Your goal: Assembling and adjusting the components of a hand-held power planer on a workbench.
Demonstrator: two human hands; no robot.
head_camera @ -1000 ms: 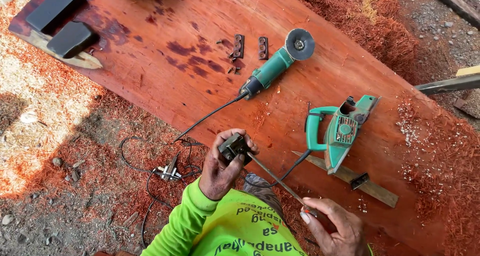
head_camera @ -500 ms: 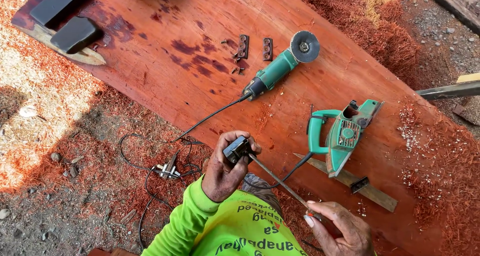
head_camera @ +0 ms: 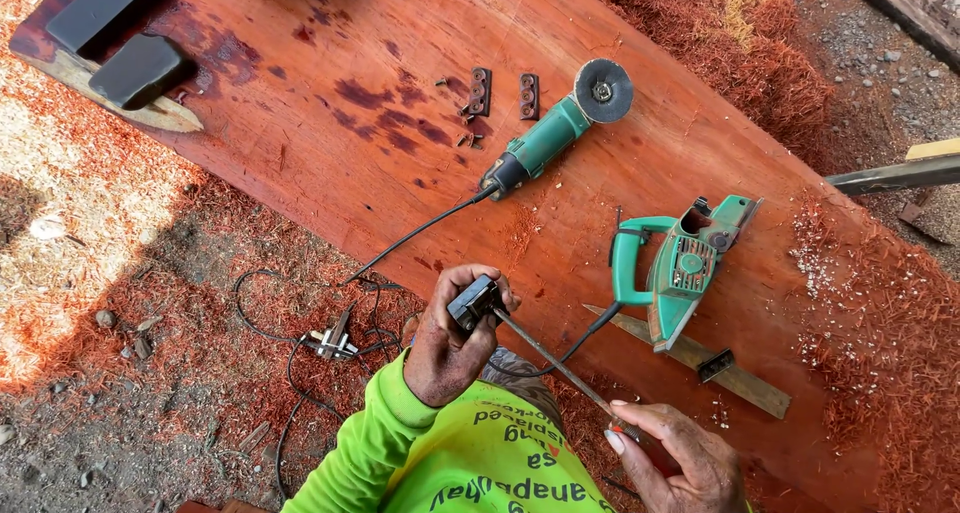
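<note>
Fingers of our left hand pinch a black plug. Our right hand curls round a screwdriver, tip touching the plug; beyond lies a green planer.

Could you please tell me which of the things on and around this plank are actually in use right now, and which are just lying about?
In use:
left hand holding small black part
right hand holding screwdriver

Lying about:
angle grinder
planer
two hinge plates
wooden strip
plug

A green angle grinder and green electric planer lie on the red plank.
</note>
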